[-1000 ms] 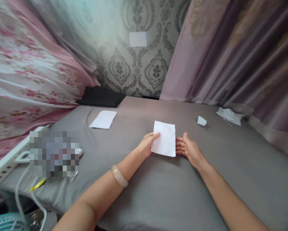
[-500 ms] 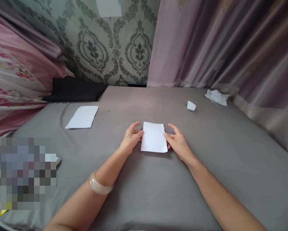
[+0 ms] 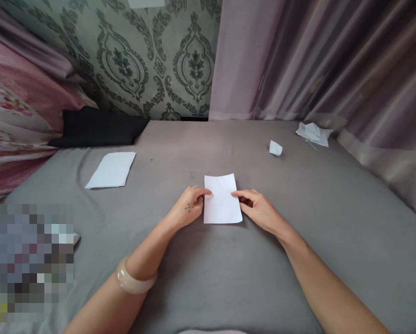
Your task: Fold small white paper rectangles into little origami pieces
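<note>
A small white sheet of paper (image 3: 222, 206) is in front of me, just above or on the grey cloth; I cannot tell which. My left hand (image 3: 189, 204) has its side edge, one fingertip lying over the paper and the other fingers curled beside it. On the opposite edge, my right hand (image 3: 257, 207) also lays a fingertip over the top, its remaining fingers bent in. Whatever parts of the fingers are under the sheet are hidden. A pale bangle (image 3: 134, 278) circles my left forearm.
Left of centre lies a stack of white paper (image 3: 112, 170), with folded black cloth (image 3: 99, 127) behind it. A small folded white paper (image 3: 275, 148) and crumpled white papers (image 3: 314, 133) are at the back right. A blurred-out patch (image 3: 27, 264) covers the near left. Curtains (image 3: 298, 60) border the right.
Both hands have shifted their hold on the sheet: fingers that were spread beyond its edges are now drawn in, with fingertips over the top. The view has tilted slightly down.
</note>
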Motion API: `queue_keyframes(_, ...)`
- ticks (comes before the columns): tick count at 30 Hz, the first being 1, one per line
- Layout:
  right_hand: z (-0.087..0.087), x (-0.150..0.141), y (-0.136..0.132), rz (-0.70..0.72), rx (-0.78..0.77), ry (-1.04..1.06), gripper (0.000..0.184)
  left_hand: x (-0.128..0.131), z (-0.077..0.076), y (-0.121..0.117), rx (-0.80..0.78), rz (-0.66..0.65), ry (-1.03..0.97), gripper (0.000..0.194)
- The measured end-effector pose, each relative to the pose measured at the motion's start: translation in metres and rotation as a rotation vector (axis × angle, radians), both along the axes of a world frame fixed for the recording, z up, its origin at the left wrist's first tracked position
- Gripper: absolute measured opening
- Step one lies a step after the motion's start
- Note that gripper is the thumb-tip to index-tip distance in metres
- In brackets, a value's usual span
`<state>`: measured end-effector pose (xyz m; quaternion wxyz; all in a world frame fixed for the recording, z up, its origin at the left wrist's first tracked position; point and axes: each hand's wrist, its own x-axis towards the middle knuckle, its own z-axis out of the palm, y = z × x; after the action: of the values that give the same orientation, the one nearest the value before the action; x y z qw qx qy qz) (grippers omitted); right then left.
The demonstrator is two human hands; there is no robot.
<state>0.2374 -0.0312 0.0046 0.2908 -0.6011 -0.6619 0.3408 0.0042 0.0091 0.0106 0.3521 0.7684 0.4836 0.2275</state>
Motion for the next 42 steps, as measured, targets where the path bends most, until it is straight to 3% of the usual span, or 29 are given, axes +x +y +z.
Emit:
queue_keyframes(6, -0.005, 0.000, 0.002, 0.064, 0.188, -0.120, 0.028, -0.006, 0.001, 0.000, 0.024, -0.108, 0.058, 0.040)
queue_keyframes(11, -0.008, -0.001, 0.002, 0.001, 0.187, -0.173, 0.018, -0.010, -0.001, 0.001, 0.092, -0.138, 0.087, 0.033)
queue_keyframes(16, -0.004, -0.004, 0.002, -0.019, 0.162, -0.150, 0.018, -0.003, -0.001, -0.001, 0.122, -0.059, 0.109, 0.018)
queue_keyframes(22, 0.003, -0.008, -0.001, -0.068, 0.102, -0.154, 0.028, 0.009, 0.002, -0.009, 0.087, 0.117, 0.144, 0.026)
queue_keyframes(27, -0.004, -0.011, 0.000, -0.143, 0.134, -0.200, 0.030, 0.013, -0.005, -0.011, 0.085, 0.222, 0.157, 0.024)
queue_keyframes(33, -0.014, -0.016, 0.003, -0.228, 0.203, -0.283, 0.031, 0.015, -0.018, -0.008, 0.170, 0.262, 0.206, 0.029)
queue_keyframes(42, -0.011, -0.022, 0.003, -0.252, 0.206, -0.426, 0.027, 0.018, -0.021, -0.008, 0.198, 0.272, 0.247, 0.028)
